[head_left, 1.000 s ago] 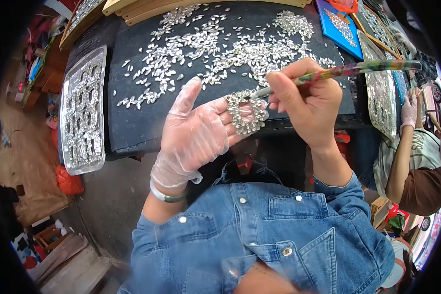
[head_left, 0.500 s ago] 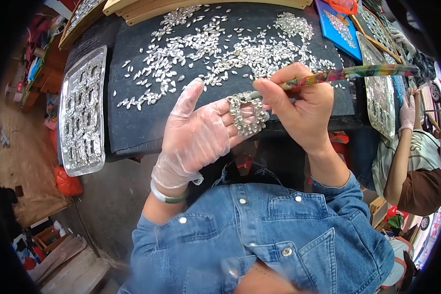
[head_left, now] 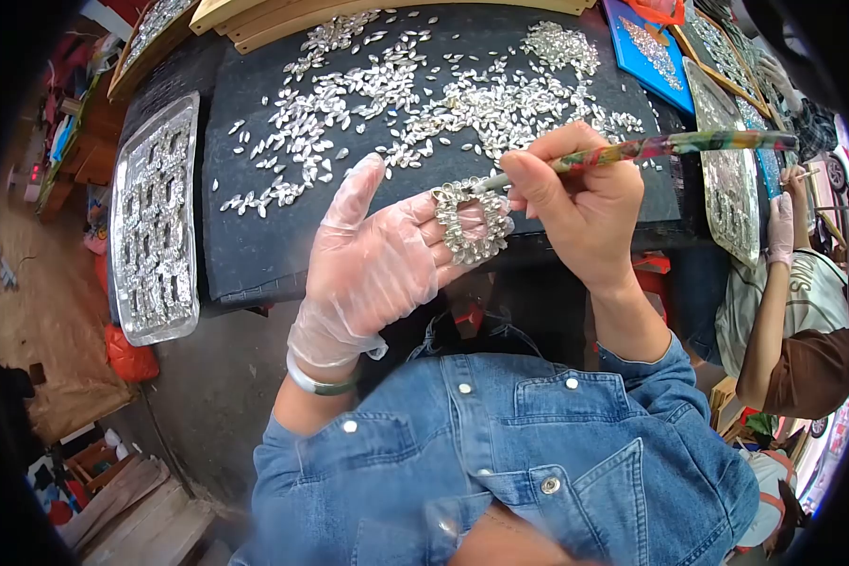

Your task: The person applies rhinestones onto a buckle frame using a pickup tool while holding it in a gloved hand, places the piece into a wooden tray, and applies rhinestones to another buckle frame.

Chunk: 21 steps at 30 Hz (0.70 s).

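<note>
My left hand (head_left: 370, 259), in a clear plastic glove, is palm up with the thumb stretched away. Across its fingers it supports a ring-shaped rhinestone ornament (head_left: 451, 232) with an oblong opening in the middle. My bare right hand (head_left: 587, 209) pinches a slim multicoloured pen-like stick (head_left: 674, 145). The stick's pale tip meets the upper edge of the ornament; whether a stone is on the tip is too small to tell. Beyond my hands, loose leaf-shaped clear stones (head_left: 486, 106) lie scattered over a dark work mat (head_left: 264, 241).
At left lies a clear tray (head_left: 151, 226) of rhinestone pieces; a similar tray (head_left: 731, 203) lies at right. A wooden frame (head_left: 396, 11) borders the far edge. A blue board (head_left: 643, 52) with small stones is at far right. Another person's gloved hand (head_left: 780, 231) works there.
The view has shifted slightly, so the trays and mat sit a little differently. Both hands keep nearly the same pose, with the stick's tip still at the ornament's upper edge.
</note>
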Motion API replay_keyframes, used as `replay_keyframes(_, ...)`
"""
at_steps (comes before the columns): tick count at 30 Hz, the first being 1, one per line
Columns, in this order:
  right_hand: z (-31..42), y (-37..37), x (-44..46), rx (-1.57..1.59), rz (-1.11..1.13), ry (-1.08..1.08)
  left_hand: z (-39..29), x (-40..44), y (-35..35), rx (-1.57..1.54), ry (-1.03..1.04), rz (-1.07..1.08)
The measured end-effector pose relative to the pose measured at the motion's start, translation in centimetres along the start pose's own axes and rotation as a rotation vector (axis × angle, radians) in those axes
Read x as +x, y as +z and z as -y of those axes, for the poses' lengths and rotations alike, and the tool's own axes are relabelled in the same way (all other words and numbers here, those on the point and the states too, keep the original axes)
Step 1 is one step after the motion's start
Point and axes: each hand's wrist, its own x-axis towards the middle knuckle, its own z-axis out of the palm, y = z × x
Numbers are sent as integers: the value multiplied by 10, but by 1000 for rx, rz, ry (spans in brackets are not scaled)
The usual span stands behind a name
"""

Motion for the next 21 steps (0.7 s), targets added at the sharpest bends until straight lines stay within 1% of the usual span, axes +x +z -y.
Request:
replay_keyframes(4,0,0,0,-15,20,8,0,1,1,14,3,-7)
replay_keyframes(9,1,-2,0,-20,17,-14,-1,0,-2,-35,-17,68)
replay_keyframes(13,7,-10,7,63,-157,-23,0,-1,7,101,3,-79)
replay_keyframes(14,6,-14,9,53,-163,-25,0,0,8,100,-6,-71)
replay_keyframes(18,-11,-30,20,38,-314,16,1,0,11,137,-1,-68)
replay_keyframes(19,-15,-32,18,33,-319,14,2,0,13,138,-6,-63)
replay_keyframes(21,-27,-34,13,-20,-260,67,4,1,17,140,22,-141)
